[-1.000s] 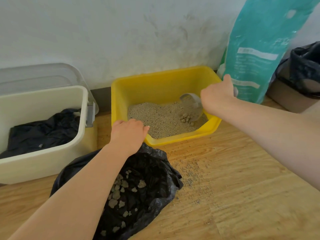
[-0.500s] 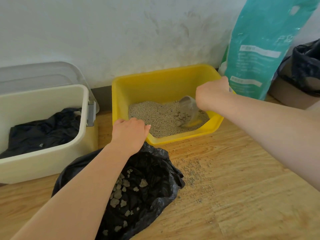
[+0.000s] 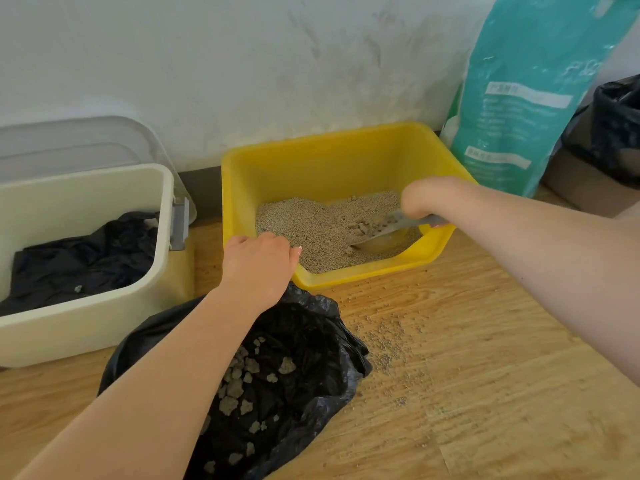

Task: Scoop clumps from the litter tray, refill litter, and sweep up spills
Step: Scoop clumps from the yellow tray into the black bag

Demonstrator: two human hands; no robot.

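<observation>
Right hand (image 3: 420,199) gripping slotted scoop (image 3: 384,226) with clumps (image 3: 360,228) inside yellow litter tray (image 3: 332,161); left hand (image 3: 259,261) clutching tray's near-left rim.

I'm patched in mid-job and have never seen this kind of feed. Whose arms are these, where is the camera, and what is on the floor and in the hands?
There is no machine: these are a person's two bare arms, filmed by one wide-angle camera on their head, looking forward and down. On the wooden floor by the wall stands a yellow litter tray holding grey litter. The right hand grips a grey slotted scoop carrying a few clumps. The left hand rests at the tray's near corner, above an open black bag with clumps already in it. Spilled grains lie beside the bag. A teal litter bag stands to the right, a cream bin to the left.
</observation>
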